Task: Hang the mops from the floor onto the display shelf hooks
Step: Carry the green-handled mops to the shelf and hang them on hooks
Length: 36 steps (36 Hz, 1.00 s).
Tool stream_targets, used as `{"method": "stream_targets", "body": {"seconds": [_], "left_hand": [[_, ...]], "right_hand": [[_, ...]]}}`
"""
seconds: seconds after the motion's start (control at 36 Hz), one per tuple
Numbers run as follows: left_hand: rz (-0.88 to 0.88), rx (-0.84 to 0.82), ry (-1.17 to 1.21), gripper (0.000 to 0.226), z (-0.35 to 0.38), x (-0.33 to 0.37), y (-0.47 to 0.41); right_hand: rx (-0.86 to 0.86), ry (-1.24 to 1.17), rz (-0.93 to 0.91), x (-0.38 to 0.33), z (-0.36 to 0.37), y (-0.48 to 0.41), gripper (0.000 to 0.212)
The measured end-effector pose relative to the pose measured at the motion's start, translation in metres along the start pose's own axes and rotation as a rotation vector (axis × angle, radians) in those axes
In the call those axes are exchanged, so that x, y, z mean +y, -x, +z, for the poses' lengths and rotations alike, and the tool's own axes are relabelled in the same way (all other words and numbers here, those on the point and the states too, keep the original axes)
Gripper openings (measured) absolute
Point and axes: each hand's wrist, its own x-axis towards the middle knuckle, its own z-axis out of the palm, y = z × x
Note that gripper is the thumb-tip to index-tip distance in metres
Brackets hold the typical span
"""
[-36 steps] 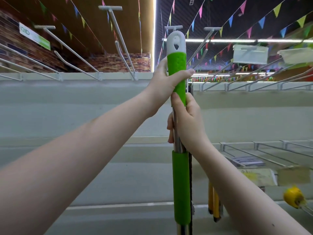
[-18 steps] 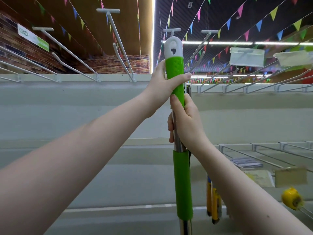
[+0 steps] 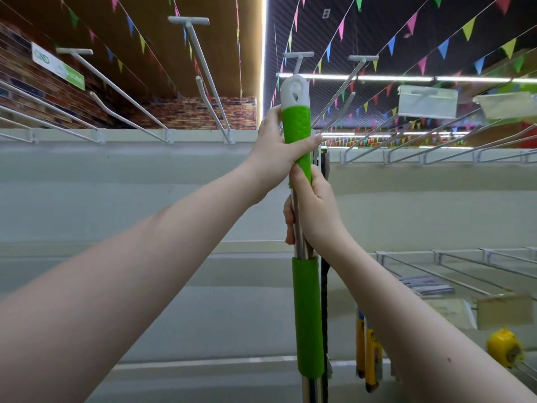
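I hold a mop handle (image 3: 307,315) upright in front of the display shelf. It is a steel pole with green grips and a white end cap (image 3: 294,91) that has a hanging hole. My left hand (image 3: 279,149) grips the upper green grip just below the cap. My right hand (image 3: 315,210) grips the steel pole right under it. The cap sits just below the T-shaped tip of a white hook (image 3: 297,58) that juts from the shelf's top rail (image 3: 130,136). The mop head is out of view below.
More long white hooks (image 3: 203,77) stick out along the top rail to the left and right. Wire hooks (image 3: 441,269) line a lower rail at the right. Yellow-handled items (image 3: 369,353) and a yellow item (image 3: 504,347) hang low at the right. A plastic label holder (image 3: 427,101) hangs upper right.
The mop handle has risen a little, bringing the white cap closer to the hook tip above it. Both hands keep the same grip.
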Motion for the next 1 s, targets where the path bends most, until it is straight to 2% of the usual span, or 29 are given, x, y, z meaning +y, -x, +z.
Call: {"method": "stream_targets", "body": {"seconds": [0.14, 0.44, 0.86, 1.0], "left_hand": [[0.010, 0.040, -0.031, 0.084, -0.001, 0.000, -0.002], [0.069, 0.068, -0.079, 0.076, -0.004, -0.007, -0.011], [0.052, 0.074, -0.138, 0.077, 0.007, -0.029, -0.025], [-0.013, 0.054, -0.157, 0.078, 0.008, -0.044, -0.026]], "right_hand": [[-0.002, -0.012, 0.014, 0.003, 0.001, -0.003, 0.022], [-0.010, -0.044, 0.028, 0.004, 0.004, -0.010, 0.023], [0.011, -0.029, 0.055, 0.024, -0.002, -0.020, 0.028], [0.020, -0.009, 0.096, 0.040, 0.000, -0.024, 0.029]]}}
